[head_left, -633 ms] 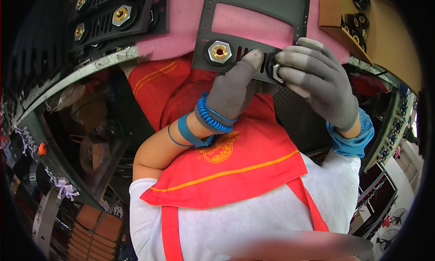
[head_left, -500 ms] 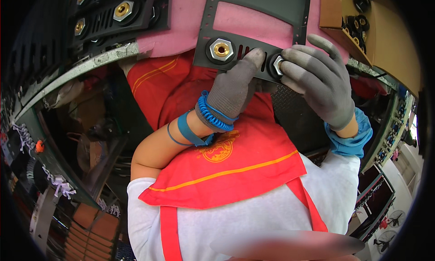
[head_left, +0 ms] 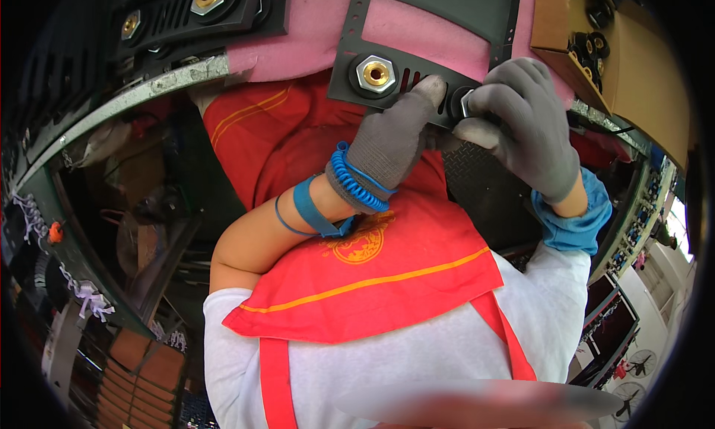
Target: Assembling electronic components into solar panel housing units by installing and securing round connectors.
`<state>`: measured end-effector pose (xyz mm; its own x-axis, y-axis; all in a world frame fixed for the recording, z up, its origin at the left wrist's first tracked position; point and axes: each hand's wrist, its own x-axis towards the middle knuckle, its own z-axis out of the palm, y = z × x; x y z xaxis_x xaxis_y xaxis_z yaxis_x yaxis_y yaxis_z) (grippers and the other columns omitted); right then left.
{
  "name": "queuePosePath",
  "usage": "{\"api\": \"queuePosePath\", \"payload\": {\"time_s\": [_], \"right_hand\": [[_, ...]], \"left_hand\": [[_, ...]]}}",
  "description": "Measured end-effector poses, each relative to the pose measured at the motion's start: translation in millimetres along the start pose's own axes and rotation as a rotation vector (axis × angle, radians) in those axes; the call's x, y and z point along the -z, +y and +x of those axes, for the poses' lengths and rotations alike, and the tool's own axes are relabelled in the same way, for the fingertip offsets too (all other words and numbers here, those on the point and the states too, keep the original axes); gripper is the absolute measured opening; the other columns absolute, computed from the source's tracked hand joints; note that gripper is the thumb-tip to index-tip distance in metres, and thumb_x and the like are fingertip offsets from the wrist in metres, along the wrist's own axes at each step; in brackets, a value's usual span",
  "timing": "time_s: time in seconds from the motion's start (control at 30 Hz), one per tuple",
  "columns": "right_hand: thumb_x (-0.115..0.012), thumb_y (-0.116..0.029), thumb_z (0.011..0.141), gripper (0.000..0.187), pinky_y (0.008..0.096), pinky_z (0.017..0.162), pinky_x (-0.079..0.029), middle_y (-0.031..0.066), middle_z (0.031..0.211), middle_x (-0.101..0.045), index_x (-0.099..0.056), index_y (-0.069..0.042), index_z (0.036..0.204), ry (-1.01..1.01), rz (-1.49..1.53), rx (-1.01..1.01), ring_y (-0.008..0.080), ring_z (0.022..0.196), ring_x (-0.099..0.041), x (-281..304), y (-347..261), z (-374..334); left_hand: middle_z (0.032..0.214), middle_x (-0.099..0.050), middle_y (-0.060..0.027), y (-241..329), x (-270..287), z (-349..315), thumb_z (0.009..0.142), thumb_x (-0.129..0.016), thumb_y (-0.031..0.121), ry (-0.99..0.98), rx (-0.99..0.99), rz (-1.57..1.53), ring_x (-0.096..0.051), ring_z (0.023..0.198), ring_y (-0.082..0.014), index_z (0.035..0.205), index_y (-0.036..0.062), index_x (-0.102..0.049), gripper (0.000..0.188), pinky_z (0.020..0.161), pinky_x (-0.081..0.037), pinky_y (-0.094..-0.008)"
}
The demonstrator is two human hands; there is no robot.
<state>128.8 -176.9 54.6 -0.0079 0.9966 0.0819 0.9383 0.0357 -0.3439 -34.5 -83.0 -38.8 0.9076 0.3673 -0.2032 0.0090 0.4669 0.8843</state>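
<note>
Here, the left hand (head_left: 387,142) has its grip closed on the near edge of the black panel (head_left: 456,10), which lies on the pink surface (head_left: 298,38). The right hand (head_left: 535,124) curls, grip half-closed, at a hexagonal nut (head_left: 466,104); whether it pinches that, I cannot tell.

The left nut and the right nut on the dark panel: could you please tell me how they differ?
The left nut shows whole, while the right nut is partly covered by the fingers of the right hand.
The left nut shows a brass-coloured core; the right nut's middle is hidden.
Both are silvery and sit on the same dark panel.
</note>
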Motion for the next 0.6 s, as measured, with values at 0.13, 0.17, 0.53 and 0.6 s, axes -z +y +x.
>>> {"api": "queuePosePath", "payload": {"time_s": [0.13,0.17,0.53,0.6], "right_hand": [[-0.073,-0.04,0.072,0.036,0.0377,0.074,-0.039,0.0061,0.083,-0.055,-0.061,-0.01,0.087,-0.014,0.006,0.017,0.0262,0.078,-0.054,-3,0,2],[-0.073,-0.04,0.072,0.036,0.0377,0.074,-0.039,0.0061,0.083,-0.055,-0.061,-0.01,0.087,-0.017,0.011,0.027,0.0262,0.078,-0.054,4,-3,3],[-0.07,-0.036,0.076,0.027,0.0429,0.086,-0.04,0.0031,0.081,-0.054,-0.066,-0.011,0.087,0.028,-0.21,-0.021,0.0254,0.082,-0.056,9,-10,-2],[-0.065,-0.044,0.081,0.035,0.046,0.09,-0.038,0.0047,0.086,-0.059,-0.063,-0.01,0.073,-0.012,-0.199,-0.022,0.0254,0.087,-0.058,29,-5,-8]], "left_hand": [[0.1,-0.065,-0.0125,-1,0,-2,0.095,-0.053,0.005,0.122,-0.425,0.586,-0.068,0.089,-0.018,0.116,-0.0014,-0.057,0.022,0.07,-0.061,-0.0318],[0.1,-0.065,-0.0125,0,1,-3,0.095,-0.053,0.005,0.133,-0.423,0.589,-0.068,0.089,-0.018,0.116,-0.0014,-0.057,0.022,0.07,-0.061,-0.0318],[0.104,-0.066,-0.017,7,3,-9,0.083,-0.061,-0.009,0.044,-0.28,0.591,-0.07,0.089,-0.0226,0.119,-0.0051,-0.054,0.037,0.076,-0.058,-0.0337],[0.103,-0.066,-0.0169,8,2,-8,0.082,-0.063,-0.009,0.061,-0.382,0.545,-0.069,0.09,-0.0234,0.12,-0.0051,-0.054,0.039,0.077,-0.058,-0.0344]]}}
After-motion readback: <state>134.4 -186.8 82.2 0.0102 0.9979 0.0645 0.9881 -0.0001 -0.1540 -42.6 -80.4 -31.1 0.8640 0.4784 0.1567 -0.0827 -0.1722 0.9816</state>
